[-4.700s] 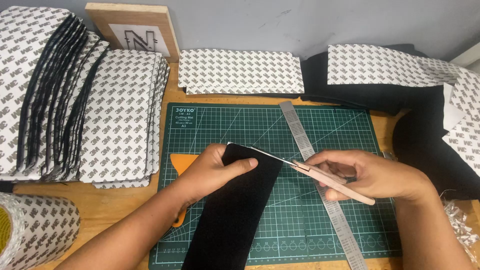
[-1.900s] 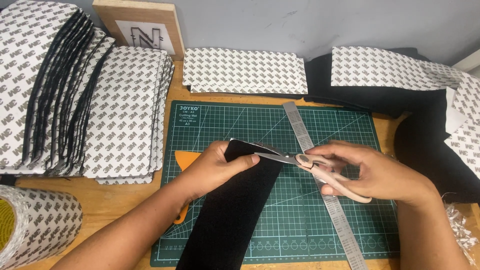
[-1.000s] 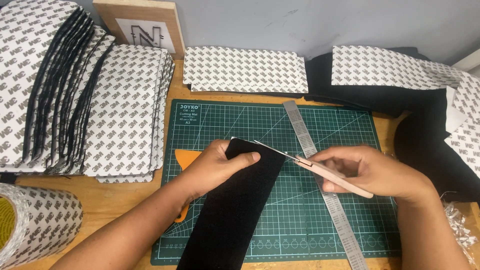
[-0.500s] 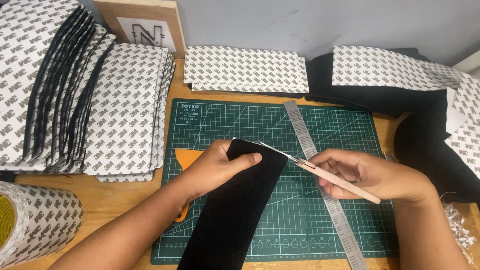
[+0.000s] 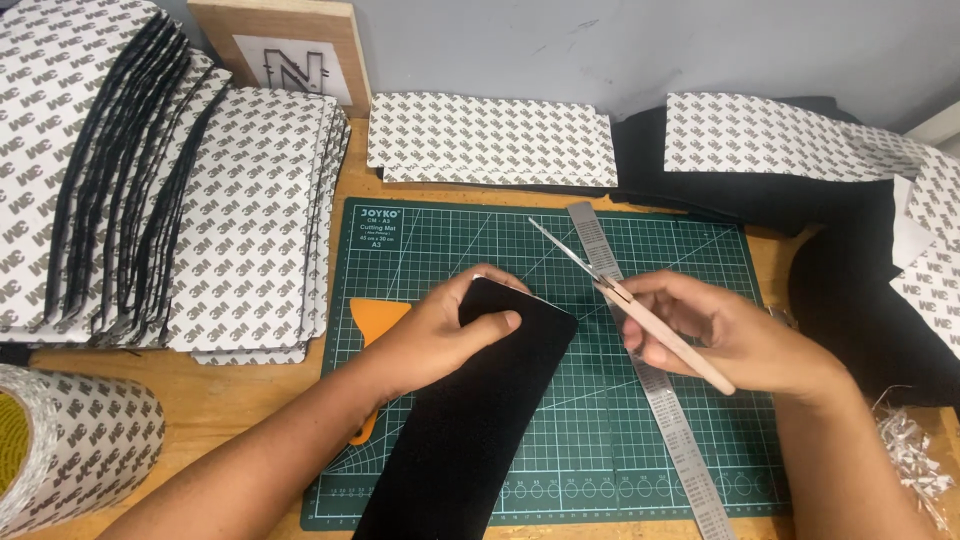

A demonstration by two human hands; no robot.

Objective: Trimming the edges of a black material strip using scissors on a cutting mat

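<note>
Black strip (image 5: 470,420) of felt-like sheet, lying slantwise on the green cutting mat (image 5: 700,440), upper end near the mat's middle, lower end running off the mat's near edge. Probably light, limp and a little grippy, backed with a thin pale liner just visible along the upper edge; likely to flop if lifted by one end, so best pinned flat or taken near the top corner. Left hand (image 5: 440,335) pressed flat on that upper end, thumb on top, fingers curled over the far corner. Right hand (image 5: 720,335) to the right of the strip, closed around the pale handles of scissors (image 5: 620,295), blades nearly together and pointing toward the mat's far left, clear of the strip. Steel ruler (image 5: 660,420) lying across the right half of the mat, under the right hand. Orange scraper (image 5: 375,330) on the mat's left side, partly hidden beneath the left wrist. Left of the mat, stacks of patterned-backed sheets (image 5: 250,220) on the wooden worktop (image 5: 230,390), with a large tape roll (image 5: 70,460) nearer. Beyond the mat, more patterned sheets (image 5: 490,140) and a wooden board (image 5: 290,50); to its right, black fabric (image 5: 860,290) and paper shreds (image 5: 915,465).
</note>
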